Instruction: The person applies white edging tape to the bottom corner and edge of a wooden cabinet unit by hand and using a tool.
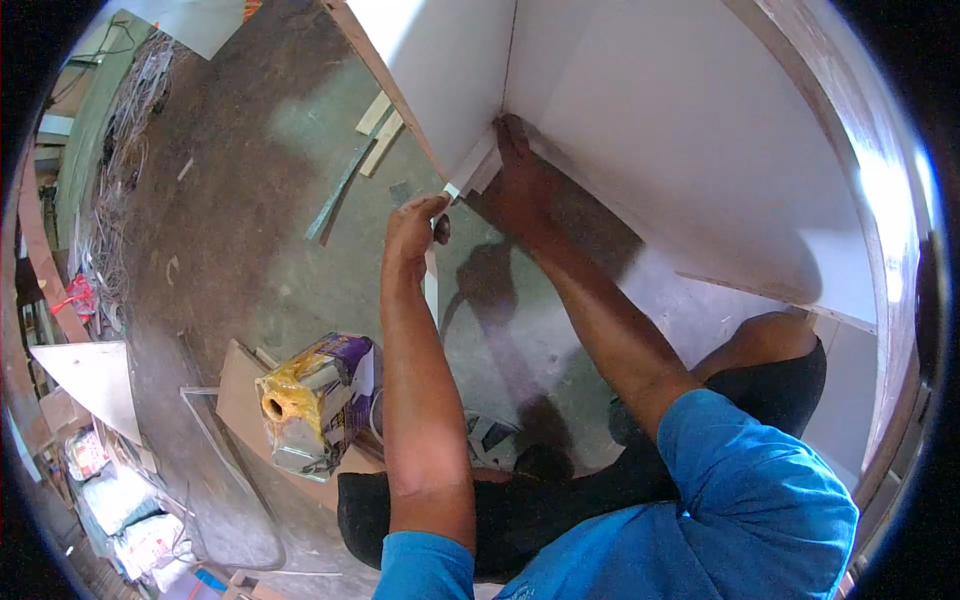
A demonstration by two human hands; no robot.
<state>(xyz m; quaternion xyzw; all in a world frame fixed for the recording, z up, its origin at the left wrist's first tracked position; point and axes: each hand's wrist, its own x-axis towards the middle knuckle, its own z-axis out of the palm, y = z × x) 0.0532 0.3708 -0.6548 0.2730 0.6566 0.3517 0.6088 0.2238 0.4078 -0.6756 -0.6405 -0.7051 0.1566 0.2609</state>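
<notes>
Two white panels [720, 130] meet in an upright corner, with a narrow white strip [467, 174] at their lower edge. My left hand [418, 225] has its fingers curled at the near end of that strip, gripping it. Farther in, my right hand [522, 178] reaches into the shadowed corner, fingers stretched out and touching the strip and panel where they meet; their undersides are hidden. Another pale length [431, 295] shows below my left hand, partly behind the forearm.
Wooden offcuts [380, 145] and a long thin strip [338, 190] lie on the concrete floor [230, 200]. A can with yellow-smeared top [315, 400] rests on cardboard [240, 385] at lower left. Tangled wire [135, 130], boards and white bags [140, 540] line the left side.
</notes>
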